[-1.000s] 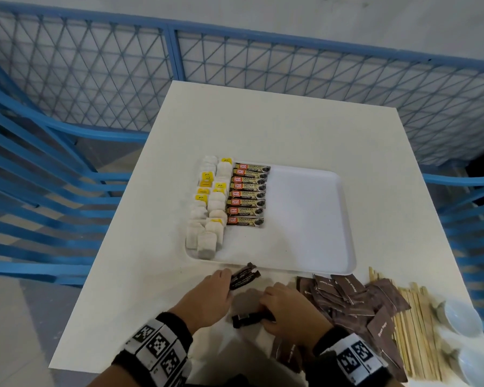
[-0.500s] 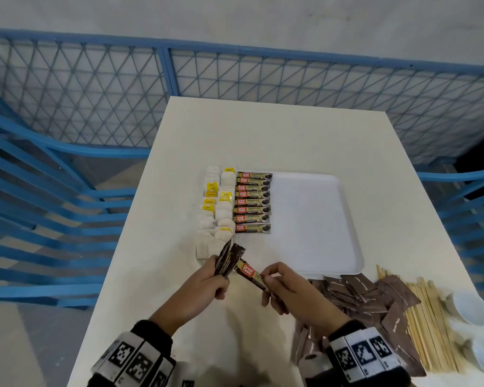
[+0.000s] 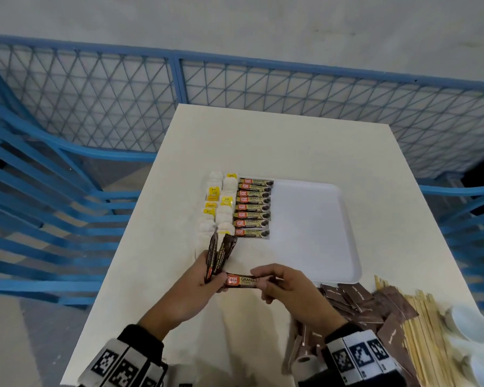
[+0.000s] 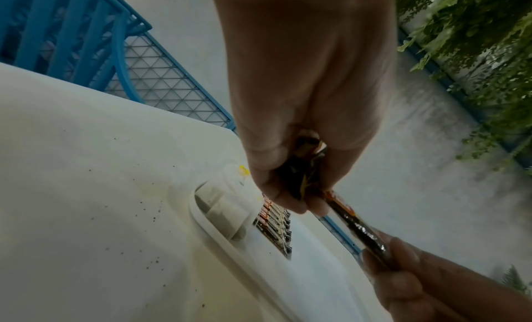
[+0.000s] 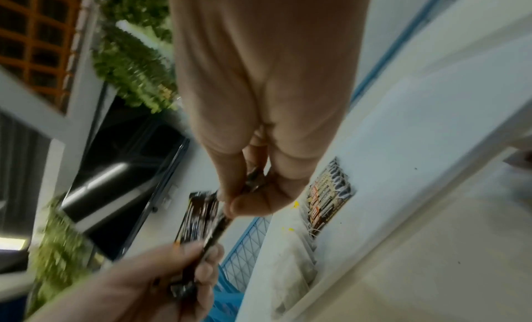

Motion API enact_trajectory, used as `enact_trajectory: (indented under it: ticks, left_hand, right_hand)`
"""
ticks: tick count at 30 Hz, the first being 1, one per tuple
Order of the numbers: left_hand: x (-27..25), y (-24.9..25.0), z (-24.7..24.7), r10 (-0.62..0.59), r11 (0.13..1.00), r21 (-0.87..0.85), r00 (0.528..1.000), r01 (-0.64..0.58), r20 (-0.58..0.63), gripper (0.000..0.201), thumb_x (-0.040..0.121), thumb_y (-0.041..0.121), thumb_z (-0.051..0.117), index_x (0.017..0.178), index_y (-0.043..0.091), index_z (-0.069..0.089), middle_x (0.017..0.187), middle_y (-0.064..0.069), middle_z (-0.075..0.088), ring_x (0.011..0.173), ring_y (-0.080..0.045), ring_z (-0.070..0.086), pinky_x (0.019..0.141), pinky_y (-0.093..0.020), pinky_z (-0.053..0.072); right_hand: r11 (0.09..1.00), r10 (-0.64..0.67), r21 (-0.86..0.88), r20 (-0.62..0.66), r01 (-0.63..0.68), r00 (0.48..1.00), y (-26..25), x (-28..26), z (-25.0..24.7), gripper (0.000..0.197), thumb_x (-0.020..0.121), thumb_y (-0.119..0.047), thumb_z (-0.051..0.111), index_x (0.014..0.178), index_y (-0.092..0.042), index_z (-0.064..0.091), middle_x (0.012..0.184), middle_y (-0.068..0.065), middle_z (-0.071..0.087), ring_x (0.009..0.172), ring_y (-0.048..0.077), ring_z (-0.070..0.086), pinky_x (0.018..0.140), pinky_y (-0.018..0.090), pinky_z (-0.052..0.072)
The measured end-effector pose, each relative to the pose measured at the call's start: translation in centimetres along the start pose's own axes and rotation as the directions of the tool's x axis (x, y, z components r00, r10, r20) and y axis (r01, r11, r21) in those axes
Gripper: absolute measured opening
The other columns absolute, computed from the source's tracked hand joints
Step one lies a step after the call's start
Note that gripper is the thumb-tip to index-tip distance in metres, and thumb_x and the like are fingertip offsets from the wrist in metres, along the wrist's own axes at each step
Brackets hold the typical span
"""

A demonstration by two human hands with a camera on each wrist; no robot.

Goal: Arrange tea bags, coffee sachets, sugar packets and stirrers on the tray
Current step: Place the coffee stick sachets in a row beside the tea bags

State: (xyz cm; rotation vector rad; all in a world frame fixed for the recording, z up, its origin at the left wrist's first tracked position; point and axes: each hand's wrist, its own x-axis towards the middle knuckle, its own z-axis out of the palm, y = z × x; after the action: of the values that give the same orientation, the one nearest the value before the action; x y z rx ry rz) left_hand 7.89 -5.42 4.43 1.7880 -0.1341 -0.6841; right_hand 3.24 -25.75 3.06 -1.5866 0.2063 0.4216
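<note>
A white tray (image 3: 316, 233) lies on the white table (image 3: 277, 141). Along its left side stand tea bags (image 3: 217, 208) in two columns, then a column of coffee sachets (image 3: 253, 208). My left hand (image 3: 199, 283) grips two upright coffee sachets (image 3: 220, 256) just in front of the tray's near left corner. My right hand (image 3: 280, 283) pinches the right end of a third, level sachet (image 3: 239, 280), whose left end lies at the left hand's fingers. The left wrist view shows this sachet (image 4: 354, 224) stretched between both hands.
Brown sugar packets (image 3: 361, 303) lie heaped at the near right, with wooden stirrers (image 3: 425, 339) beside them and small white dishes (image 3: 464, 322) at the table's right corner. A blue mesh fence (image 3: 179, 88) surrounds the table.
Both hands rose from the table with sachets. The right hand's sachet turned from tilted to level and its left end now meets the left hand.
</note>
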Motion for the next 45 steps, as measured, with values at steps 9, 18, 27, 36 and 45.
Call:
enact_trajectory:
  ticks: [9,18,27,36,45]
  left_hand:
    - [-0.6,-0.1,2.3,0.019,1.000,0.009,0.994,-0.019,-0.105,0.016,0.096,0.006,0.046,0.103,0.020,0.047,0.087,-0.001,0.055,0.070,0.005,0.059,0.077,-0.021,0.049]
    - [-1.3,-1.3,2.3,-0.064,0.987,-0.159,0.928,0.005,-0.368,0.016,0.095,0.003,0.046,0.098,0.019,0.048,0.091,-0.009,0.060,0.073,-0.005,0.067,0.070,-0.016,0.054]
    - [-1.7,-2.7,0.4,-0.165,0.983,-0.137,0.926,0.125,-0.339,0.010,0.094,0.009,0.052,0.100,0.016,0.053,0.091,-0.008,0.060,0.091,-0.020,0.061,0.078,-0.026,0.048]
    - [-0.8,-2.7,-0.4,-0.170,0.985,-0.083,0.930,0.151,-0.326,0.007,0.093,0.011,0.054,0.099,0.012,0.056,0.084,-0.004,0.062,0.089,-0.025,0.059,0.089,-0.042,0.047]
    - [-0.8,-2.5,-0.2,-0.171,0.985,-0.090,0.935,0.151,-0.309,0.008,0.091,0.008,0.055,0.098,0.004,0.057,0.084,-0.010,0.062,0.081,-0.021,0.058,0.085,-0.038,0.050]
  right_hand:
    - [0.975,0.110,0.199,-0.049,-0.098,0.993,0.1,-0.1,-3.1,0.003,0.083,-0.001,0.063,0.086,0.001,0.064,0.073,0.010,0.067,0.063,0.013,0.063,0.062,0.020,0.053]
    - [0.989,0.149,0.031,-0.246,-0.146,0.958,1.0,3.1,-5.3,0.002,0.087,-0.007,0.061,0.086,-0.009,0.062,0.076,0.001,0.068,0.059,0.009,0.056,0.053,0.015,0.043]
    - [0.961,0.210,-0.091,-0.378,-0.262,0.902,2.9,9.8,-4.8,0.008,0.081,-0.014,0.069,0.078,-0.012,0.061,0.085,0.012,0.071,0.055,0.010,0.051,0.052,0.020,0.038]
    - [0.938,0.169,-0.194,-0.468,-0.288,0.867,3.3,11.7,-3.6,0.019,0.076,-0.021,0.074,0.067,-0.019,0.057,0.081,0.007,0.063,0.076,0.021,0.054,0.080,0.036,0.051]
    - [0.926,0.127,-0.247,-0.513,-0.287,0.849,3.3,11.6,-3.1,0.020,0.082,-0.022,0.068,0.073,-0.014,0.051,0.080,0.004,0.059,0.079,0.021,0.055,0.075,0.032,0.049]
